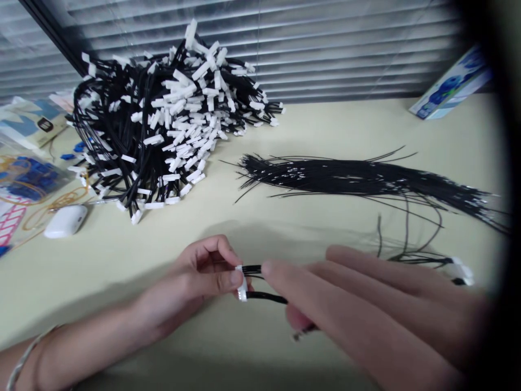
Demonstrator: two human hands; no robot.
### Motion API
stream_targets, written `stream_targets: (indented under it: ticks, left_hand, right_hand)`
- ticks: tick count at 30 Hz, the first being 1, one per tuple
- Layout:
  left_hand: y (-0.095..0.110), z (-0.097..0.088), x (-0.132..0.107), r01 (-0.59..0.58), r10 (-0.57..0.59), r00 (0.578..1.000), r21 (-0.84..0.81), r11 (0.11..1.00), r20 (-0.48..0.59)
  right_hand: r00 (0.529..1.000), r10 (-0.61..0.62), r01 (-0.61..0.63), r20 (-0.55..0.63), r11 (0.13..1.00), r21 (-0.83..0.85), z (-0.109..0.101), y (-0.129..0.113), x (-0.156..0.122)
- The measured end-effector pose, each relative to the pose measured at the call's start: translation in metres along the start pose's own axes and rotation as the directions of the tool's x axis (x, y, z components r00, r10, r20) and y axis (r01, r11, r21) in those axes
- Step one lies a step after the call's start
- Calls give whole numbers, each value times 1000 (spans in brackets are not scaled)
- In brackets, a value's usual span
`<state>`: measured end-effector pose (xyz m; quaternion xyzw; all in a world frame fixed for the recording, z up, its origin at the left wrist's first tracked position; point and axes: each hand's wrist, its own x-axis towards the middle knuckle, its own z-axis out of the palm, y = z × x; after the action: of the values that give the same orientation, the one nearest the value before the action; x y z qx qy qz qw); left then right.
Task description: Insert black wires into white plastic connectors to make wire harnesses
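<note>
Between the thumb and fingers of my left hand (203,277) is a white plastic connector (243,290). Black wires (264,297) run out of its right side toward my right hand (366,304). The right hand is closed around these wires, its index fingertip lying over the upper ones and its thumb tip below. A dark wire end (301,332) pokes out under that thumb. The fingers hide most of the wires. Past the right hand, another white connector (463,270) with black wires lies on the table, partly covered by the hand.
A big heap of black cables with white connectors (183,119) fills the back left. Behind my hands lies a long bundle of loose black wires (345,176). A white earbud case (65,221), bags of blue parts (32,176) and a blue-white box (451,84) stand around the sides.
</note>
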<state>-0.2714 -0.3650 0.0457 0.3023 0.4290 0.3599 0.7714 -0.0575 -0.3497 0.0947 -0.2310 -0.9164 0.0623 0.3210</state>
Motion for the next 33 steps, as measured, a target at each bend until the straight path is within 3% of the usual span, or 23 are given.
stream_targets:
  ticks: [3, 5, 7, 10, 17, 25, 33]
  left_hand:
    - [1, -1, 1, 14, -14, 1000, 16, 1000, 21]
    - [1, -1, 1, -3, 3, 1000, 15, 1000, 24]
    - [1, -2, 0, -8, 7, 1000, 12, 1000, 30]
    - [-1, -5, -1, -15, 14, 1000, 37, 999, 25]
    - [-5, -10, -2, -22, 22, 998, 17, 1000, 52]
    - [-4, -8, 1, -17, 18, 997, -7, 1000, 70]
    - [-2, -6, 0, -8, 8, 999, 6, 1000, 50]
  right_hand:
    - [996, -56, 61, 63, 994, -96, 6, -2, 1]
    - [986, -78, 87, 149, 994, -61, 12, -2, 1]
    - [981, -14, 17, 193, 1000, -12, 18, -1, -2]
    - [983, 99, -96, 157, 995, -26, 27, -3, -8]
    - [979, -77, 110, 188, 979, -171, 31, 2, -16]
    - [975, -72, 114, 210, 973, -198, 32, 3, -16]
    - [989, -22, 49, 146, 981, -186, 34, 2, -13]
